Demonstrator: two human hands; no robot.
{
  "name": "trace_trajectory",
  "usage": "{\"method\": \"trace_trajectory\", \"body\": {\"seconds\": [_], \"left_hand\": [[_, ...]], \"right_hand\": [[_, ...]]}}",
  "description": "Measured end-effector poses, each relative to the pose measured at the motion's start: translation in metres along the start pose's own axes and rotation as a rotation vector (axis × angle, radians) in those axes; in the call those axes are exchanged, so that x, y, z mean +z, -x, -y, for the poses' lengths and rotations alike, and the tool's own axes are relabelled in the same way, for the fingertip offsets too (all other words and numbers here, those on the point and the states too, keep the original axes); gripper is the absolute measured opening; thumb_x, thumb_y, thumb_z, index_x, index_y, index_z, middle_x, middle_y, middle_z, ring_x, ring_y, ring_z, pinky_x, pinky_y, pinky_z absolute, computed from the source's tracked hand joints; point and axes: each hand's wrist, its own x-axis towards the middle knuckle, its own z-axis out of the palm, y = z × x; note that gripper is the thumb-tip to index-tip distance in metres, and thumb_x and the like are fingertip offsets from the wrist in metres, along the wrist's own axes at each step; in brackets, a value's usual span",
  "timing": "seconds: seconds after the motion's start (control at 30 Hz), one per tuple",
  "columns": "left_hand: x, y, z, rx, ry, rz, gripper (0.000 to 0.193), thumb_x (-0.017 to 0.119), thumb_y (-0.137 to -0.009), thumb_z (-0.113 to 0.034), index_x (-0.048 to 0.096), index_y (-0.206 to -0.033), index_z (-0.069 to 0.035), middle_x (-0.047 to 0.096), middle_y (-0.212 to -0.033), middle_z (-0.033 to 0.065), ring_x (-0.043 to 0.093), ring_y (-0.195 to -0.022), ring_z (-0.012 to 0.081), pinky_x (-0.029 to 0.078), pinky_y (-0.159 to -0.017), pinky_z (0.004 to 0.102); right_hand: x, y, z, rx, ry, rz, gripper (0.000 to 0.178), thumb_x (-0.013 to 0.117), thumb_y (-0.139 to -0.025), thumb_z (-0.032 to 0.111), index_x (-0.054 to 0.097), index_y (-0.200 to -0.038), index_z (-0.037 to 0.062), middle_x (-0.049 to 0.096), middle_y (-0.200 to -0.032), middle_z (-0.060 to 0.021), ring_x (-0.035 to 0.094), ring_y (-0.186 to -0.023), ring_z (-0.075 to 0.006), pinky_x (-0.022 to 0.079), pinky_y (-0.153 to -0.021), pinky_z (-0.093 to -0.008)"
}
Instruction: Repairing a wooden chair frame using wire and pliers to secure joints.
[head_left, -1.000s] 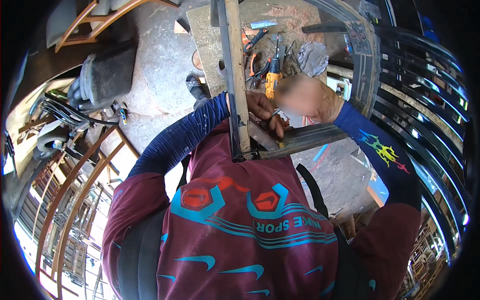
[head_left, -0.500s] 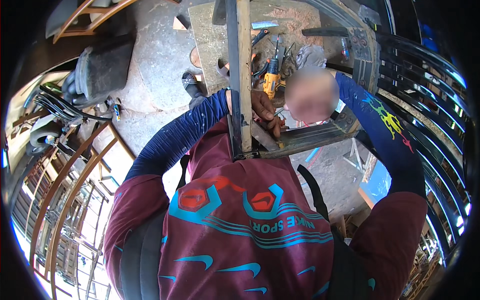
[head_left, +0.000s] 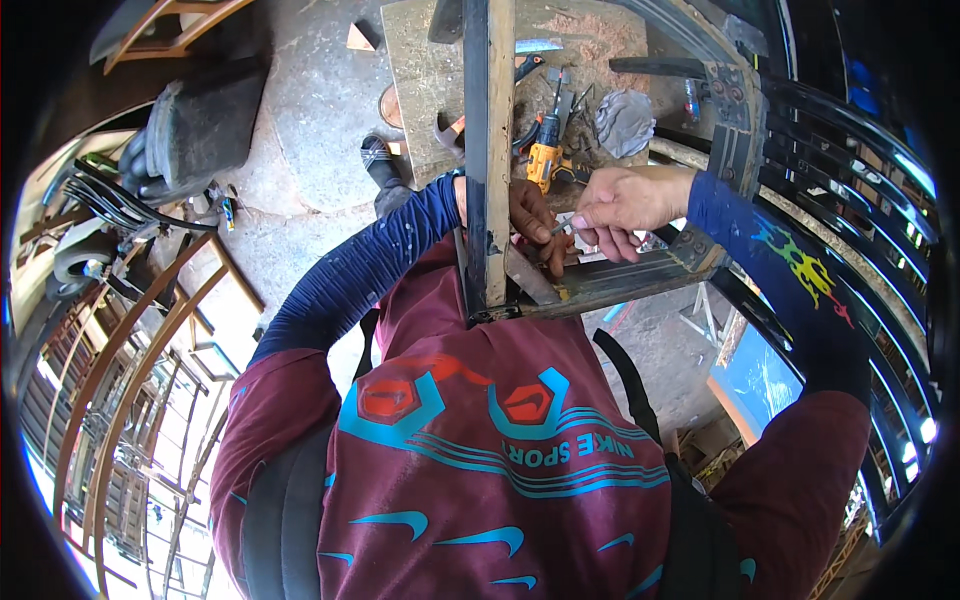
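A dark wooden frame [head_left: 615,287] with a worn, pale-edged upright post [head_left: 496,130] stands against my front. My left hand [head_left: 531,212] reaches past the post into the inner corner, fingers bent together; what they hold, if anything, is too small to make out. Beside it, my right hand [head_left: 630,203] pinches a thin grey rod-like piece [head_left: 562,226] between thumb and forefinger, its tip close to the left fingertips. A short wooden corner brace [head_left: 530,277] lies below the left hand. Just beyond the hands rests a yellow-and-black cordless drill [head_left: 545,160] with a long bit.
Behind the frame, a wooden board [head_left: 425,75] carries sawdust, a hammer [head_left: 450,132] and a crumpled grey cloth [head_left: 624,122]. Black slatted furniture [head_left: 850,190] crowds the right side. Far left are a dark bin-like container [head_left: 205,125] and curved wooden frames [head_left: 130,370].
My right forearm has shifted slightly right. The right hand, blurred out before, now shows clearly with the thin grey piece. My left hand stays at the corner; the view has shifted a little.
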Motion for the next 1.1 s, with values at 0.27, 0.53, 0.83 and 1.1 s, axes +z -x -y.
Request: {"method": "trace_trajectory", "body": {"seconds": [0.27, 0.53, 0.83, 1.1], "left_hand": [[0.004, 0.002, 0.0, 0.049, 0.133, 0.028, 0.027, 0.056, -0.101, -0.021, 0.071, -0.103, 0.002, 0.067, -0.122, 0.0187, 0.06, -0.114, 0.0217, 0.046, -0.096, 0.0344], [0.007, -0.004, -0.005, -0.05, 0.117, 0.008, 0.031, 0.06, -0.098, -0.021, 0.069, -0.091, 0.008, 0.067, -0.117, 0.0235, 0.059, -0.117, 0.0307, 0.038, -0.105, 0.0424], [0.004, 0.002, -0.01, -0.137, 0.1, -0.039, 0.028, 0.06, -0.099, -0.02, 0.07, -0.096, 0.005, 0.07, -0.117, 0.0152, 0.06, -0.116, 0.0208, 0.043, -0.101, 0.0319], [0.017, 0.004, -0.003, 0.014, 0.076, -0.089, 0.032, 0.06, -0.099, -0.022, 0.07, -0.111, 0.006, 0.072, -0.111, 0.0121, 0.065, -0.099, 0.0137, 0.049, -0.089, 0.0287]], "right_hand": [[0.008, -0.007, -0.024, -0.571, 1.083, -0.575, 0.017, 0.056, -0.089, 0.013, 0.061, -0.1, 0.0012, 0.058, -0.072, -0.0116, 0.063, -0.075, -0.0336, 0.052, -0.074, -0.0405], [0.017, -0.03, -0.054, -0.828, 1.229, -1.007, 0.034, 0.054, -0.088, 0.012, 0.06, -0.12, 0.0044, 0.067, -0.103, -0.0139, 0.067, -0.092, -0.0276, 0.052, -0.082, -0.0386], [-0.005, -0.003, -0.014, 0.047, -0.333, -0.159, 0.049, 0.056, -0.099, 0.045, 0.06, -0.092, -0.0039, 0.06, -0.062, -0.0117, 0.055, -0.041, -0.0144, 0.045, -0.035, -0.0264], [-0.02, -0.018, -0.011, -0.053, -0.193, 0.047, 0.039, 0.056, -0.101, 0.033, 0.06, -0.091, -0.0047, 0.067, -0.068, -0.0143, 0.06, -0.045, -0.0165, 0.048, -0.042, -0.0256]]}}
